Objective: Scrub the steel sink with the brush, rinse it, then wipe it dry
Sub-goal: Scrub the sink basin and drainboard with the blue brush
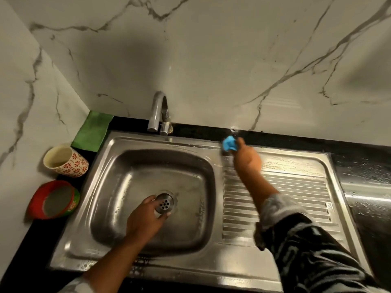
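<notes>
Two hands: your right hand clamps brush at one o'clock. Light, likely slippery, so hold firmly. Left hand: grip unclear.

Right hand gripping blue brush, steel sink

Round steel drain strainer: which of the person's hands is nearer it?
Left. The left hand touches the rim of the round steel drain strainer; the right hand grips a blue brush far off, at the back edge of the ribbed steel drainboard.
</notes>
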